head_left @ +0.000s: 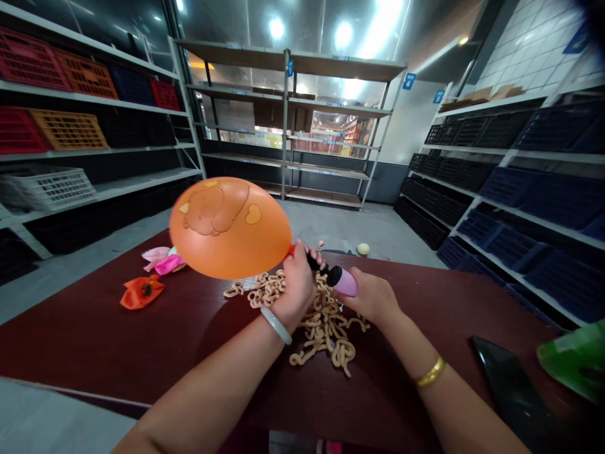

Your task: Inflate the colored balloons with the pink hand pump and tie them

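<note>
An orange inflated balloon (231, 227) with a printed animal and a yellow heart hangs over the table, pointing left. My left hand (299, 277), with a pale bangle at the wrist, is closed around the balloon's neck and the black nozzle end of a hand pump. Wrapped around the pump's light purple body, the balloon pump (347, 282), is my right hand (375, 293), with a gold bracelet on that wrist. Beneath both hands lies a heap of beige curled snack-like pieces (326, 321). The exact grip at the neck is partly hidden by my left fingers.
The dark red table (94, 340) carries an orange deflated balloon (142, 292), pink ones (165, 260), a black phone (508, 378) and a green packet (574, 359). A small pale round object (363, 249) is beyond the far edge. Shelves with crates (70, 129) line the sides.
</note>
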`<state>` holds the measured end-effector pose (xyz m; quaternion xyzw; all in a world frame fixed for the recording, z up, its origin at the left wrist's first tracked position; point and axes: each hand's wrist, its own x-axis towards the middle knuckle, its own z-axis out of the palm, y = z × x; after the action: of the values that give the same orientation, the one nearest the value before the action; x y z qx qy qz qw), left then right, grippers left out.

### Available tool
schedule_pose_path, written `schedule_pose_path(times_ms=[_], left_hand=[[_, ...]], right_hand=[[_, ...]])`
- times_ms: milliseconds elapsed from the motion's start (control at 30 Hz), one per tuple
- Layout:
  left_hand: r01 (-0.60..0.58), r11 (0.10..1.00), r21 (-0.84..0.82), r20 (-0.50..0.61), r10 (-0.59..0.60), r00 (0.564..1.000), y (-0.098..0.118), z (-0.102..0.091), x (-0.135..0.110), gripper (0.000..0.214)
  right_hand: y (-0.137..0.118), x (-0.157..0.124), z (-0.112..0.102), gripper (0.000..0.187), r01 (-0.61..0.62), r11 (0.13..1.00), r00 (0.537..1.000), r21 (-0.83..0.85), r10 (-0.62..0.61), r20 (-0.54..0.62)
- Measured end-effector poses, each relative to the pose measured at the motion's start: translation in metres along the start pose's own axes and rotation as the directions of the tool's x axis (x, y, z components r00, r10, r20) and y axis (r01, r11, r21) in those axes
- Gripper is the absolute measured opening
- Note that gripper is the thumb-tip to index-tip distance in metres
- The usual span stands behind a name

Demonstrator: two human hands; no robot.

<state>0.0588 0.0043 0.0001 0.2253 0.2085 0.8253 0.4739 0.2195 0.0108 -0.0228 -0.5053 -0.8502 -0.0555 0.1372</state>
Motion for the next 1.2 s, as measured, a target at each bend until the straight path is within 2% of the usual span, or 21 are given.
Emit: schedule_pose_path(times_ms=[133,267,400,567,700,800,933,1067,1200], left_hand=[[0.023,1.000,-0.011,-0.022,-0.023,0.999,-0.017,0.005,-0.016,0.025],[0.037,0.999,-0.018,-0.025,-0.037,0.999,-0.015,0.001,-0.012,0.028],[0.022,1.000,-0.022,0.036,-0.022,0.999,0.007,-0.002,0.003,0.027],[-0.101,0.995,0.008,-0.031,0.101,0.994,0.053,-0.007,0.028,0.019],[-0.126,0.992,0.012,-0.051,0.126,0.991,0.067,-0.011,0.036,0.018],[-0.126,0.992,0.013,-0.070,0.126,0.990,0.060,-0.012,0.035,0.021],[-0.121,0.992,0.024,-0.079,0.122,0.989,0.039,-0.011,0.027,0.027],[-0.039,0.998,0.042,-0.005,0.039,0.999,0.014,-0.003,0.006,0.030],[0.038,0.997,0.074,0.022,-0.040,0.999,-0.005,0.004,-0.014,0.029]], right_hand=[[-0.005,-0.003,-0.008,0.046,0.001,1.000,1.000,-0.009,-0.001,0.003],[-0.009,-0.001,-0.010,0.047,-0.008,1.000,0.999,0.012,0.007,0.032],[-0.002,0.005,-0.008,0.051,-0.009,0.999,1.000,0.040,0.008,0.027],[0.024,0.010,-0.010,0.053,-0.008,1.000,1.000,0.009,0.008,-0.004],[0.036,0.011,-0.013,0.050,-0.011,1.000,1.000,-0.006,0.011,0.005],[0.038,0.011,-0.011,0.049,-0.014,1.000,1.000,-0.001,0.014,-0.004],[0.031,0.008,-0.009,0.046,-0.021,1.000,1.000,-0.016,0.021,0.003],[0.014,0.002,-0.015,0.051,-0.002,1.000,1.000,0.002,0.002,0.010],[-0.001,-0.004,-0.021,0.050,-0.006,1.000,0.999,0.028,0.004,0.053]])
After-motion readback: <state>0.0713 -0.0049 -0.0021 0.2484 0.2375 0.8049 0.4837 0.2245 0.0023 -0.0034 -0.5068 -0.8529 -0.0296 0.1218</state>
